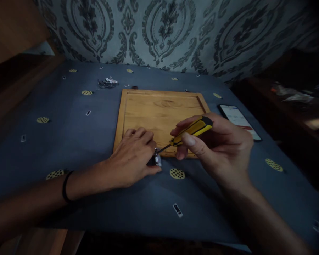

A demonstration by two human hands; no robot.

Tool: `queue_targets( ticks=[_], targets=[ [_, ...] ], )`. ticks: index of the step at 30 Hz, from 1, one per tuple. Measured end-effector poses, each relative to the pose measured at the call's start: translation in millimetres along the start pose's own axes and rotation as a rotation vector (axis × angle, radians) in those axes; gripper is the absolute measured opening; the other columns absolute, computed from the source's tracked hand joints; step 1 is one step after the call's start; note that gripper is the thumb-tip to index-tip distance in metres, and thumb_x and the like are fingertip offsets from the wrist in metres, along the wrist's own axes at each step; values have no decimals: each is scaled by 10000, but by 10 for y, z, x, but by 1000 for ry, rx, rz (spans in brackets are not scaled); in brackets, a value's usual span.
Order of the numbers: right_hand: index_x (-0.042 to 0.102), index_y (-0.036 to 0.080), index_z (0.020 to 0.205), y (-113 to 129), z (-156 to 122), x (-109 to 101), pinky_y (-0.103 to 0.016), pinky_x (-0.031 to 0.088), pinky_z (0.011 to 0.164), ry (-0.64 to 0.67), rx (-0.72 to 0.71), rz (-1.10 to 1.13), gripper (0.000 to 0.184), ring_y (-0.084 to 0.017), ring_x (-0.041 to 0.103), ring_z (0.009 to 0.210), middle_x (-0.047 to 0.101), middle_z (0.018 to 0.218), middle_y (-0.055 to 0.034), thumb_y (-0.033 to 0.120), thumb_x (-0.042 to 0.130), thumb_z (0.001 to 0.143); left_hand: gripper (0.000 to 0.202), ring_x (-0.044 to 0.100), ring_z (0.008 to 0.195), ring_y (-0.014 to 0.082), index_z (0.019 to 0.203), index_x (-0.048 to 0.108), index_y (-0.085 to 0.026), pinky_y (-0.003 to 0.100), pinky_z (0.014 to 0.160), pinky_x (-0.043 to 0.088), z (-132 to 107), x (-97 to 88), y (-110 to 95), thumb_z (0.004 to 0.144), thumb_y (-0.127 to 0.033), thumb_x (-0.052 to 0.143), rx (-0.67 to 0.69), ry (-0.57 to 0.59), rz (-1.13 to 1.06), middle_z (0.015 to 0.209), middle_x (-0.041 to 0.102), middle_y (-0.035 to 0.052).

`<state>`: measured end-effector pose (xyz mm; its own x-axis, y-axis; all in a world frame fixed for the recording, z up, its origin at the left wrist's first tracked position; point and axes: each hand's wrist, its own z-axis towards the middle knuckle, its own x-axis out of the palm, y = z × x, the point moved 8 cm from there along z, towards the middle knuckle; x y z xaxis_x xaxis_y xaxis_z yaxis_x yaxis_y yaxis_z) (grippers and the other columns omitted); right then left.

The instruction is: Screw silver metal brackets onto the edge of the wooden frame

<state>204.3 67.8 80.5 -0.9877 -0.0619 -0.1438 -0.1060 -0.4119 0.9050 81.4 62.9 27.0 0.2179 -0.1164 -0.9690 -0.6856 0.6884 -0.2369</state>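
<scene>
My left hand [133, 157] lies on the blue cloth at the near edge of a wooden board [159, 109], fingers curled round a small silvery metal part [157, 160] that it pins down. My right hand [215, 145] grips a screwdriver with a yellow and black handle [194, 129]. Its thin shaft points down and left, and the tip meets the small part at my left fingertips. What the part is cannot be made out. A dark band circles my left wrist.
A blue cloth [69, 141] with yellow dotted spots covers the table. A phone [239, 120] with a lit screen lies right of the board. A small heap of metal bits [107, 82] sits at the back left. A patterned wall rises behind.
</scene>
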Motion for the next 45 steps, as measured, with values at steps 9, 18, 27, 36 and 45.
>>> queue_targets(
  ticks=[9,18,27,36,45],
  targets=[
    [676,218,789,-1,0,33,-210,531,377,60,21,-46,302,-89,602,462,725,792,7,412,904,750,371,545,1087,293,1028,706,-133,444,956,433,-6,21,16,857,-446,806,-5,-6,-35,1088,641,91],
    [732,251,940,38,70,166,-258,606,501,185,61,-32,221,-136,689,533,713,738,25,404,844,826,331,537,1121,311,991,705,-149,472,966,443,12,2,-1,860,-437,800,-8,9,-41,1105,651,101],
    [699,225,795,55,14,92,-237,529,427,58,-17,-46,244,-98,620,479,720,781,16,337,911,751,357,535,1140,312,1011,704,-139,458,974,430,9,19,8,852,-441,810,-16,20,-26,1133,641,105],
    [641,246,753,60,-42,-108,-248,496,358,-181,-76,-9,262,-95,585,408,692,735,24,355,875,802,405,544,1113,305,1023,706,-115,448,968,434,25,16,8,860,-474,799,-24,76,-9,1092,638,103],
    [635,243,732,-28,-22,-44,-243,521,371,-139,-23,4,308,-97,590,408,688,698,32,403,896,768,439,541,1092,297,1038,712,-105,432,962,433,24,29,-1,867,-503,785,-12,65,18,1064,633,101]
  ],
)
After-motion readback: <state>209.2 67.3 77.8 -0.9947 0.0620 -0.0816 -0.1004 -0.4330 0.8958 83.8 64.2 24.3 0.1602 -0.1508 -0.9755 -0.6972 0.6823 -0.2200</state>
